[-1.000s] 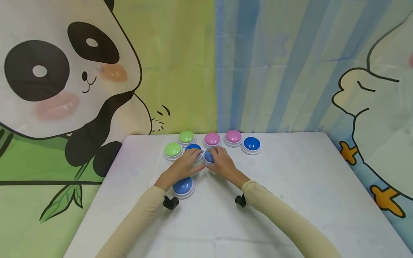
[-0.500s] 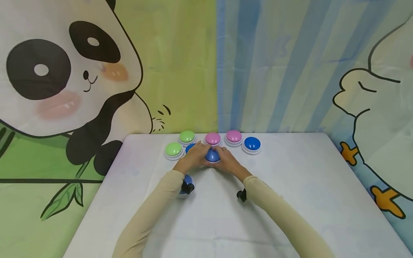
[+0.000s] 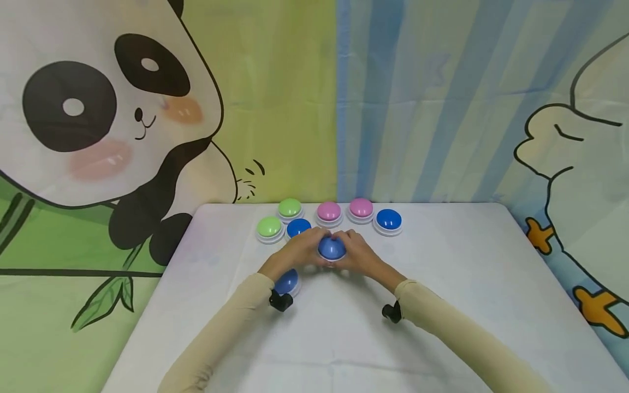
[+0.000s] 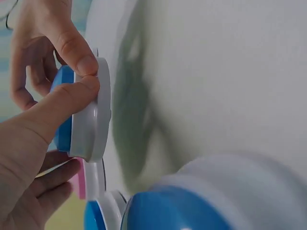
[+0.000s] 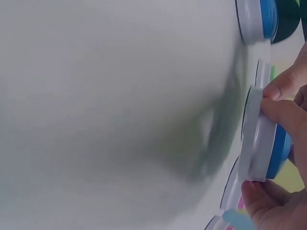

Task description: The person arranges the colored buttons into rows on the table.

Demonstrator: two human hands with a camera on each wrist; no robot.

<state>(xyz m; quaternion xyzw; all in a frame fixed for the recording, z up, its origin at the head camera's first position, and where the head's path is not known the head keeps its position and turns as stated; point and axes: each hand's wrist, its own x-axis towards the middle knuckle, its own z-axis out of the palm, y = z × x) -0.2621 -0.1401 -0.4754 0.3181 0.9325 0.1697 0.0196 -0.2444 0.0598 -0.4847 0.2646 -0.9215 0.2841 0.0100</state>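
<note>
A blue-domed push button (image 3: 331, 249) with a round white base sits between both hands near the middle of the table. My left hand (image 3: 301, 249) grips its left side, and my right hand (image 3: 361, 254) grips its right side. In the left wrist view, both thumbs meet on the white base (image 4: 91, 127) at the side nearest me. The fingers curl round the far side, partly hidden. Whether the base touches the table, I cannot tell. Another blue button (image 3: 297, 226) stands just behind my left hand. Close to my left wrist is a further blue button (image 3: 287, 280), partly covered.
Along the back of the white table (image 3: 339, 333) stand two green buttons, one at the rear (image 3: 290, 207) and one further forward (image 3: 269, 226). Beside them are a pink button (image 3: 328, 211), a second pink button (image 3: 361, 207) and a blue button (image 3: 389, 219). A printed cloth hangs behind.
My left hand has come across from the neighbouring blue button to grip the middle one with my right hand. Both hands have brought that button slightly nearer to me. The head view has shifted a little.
</note>
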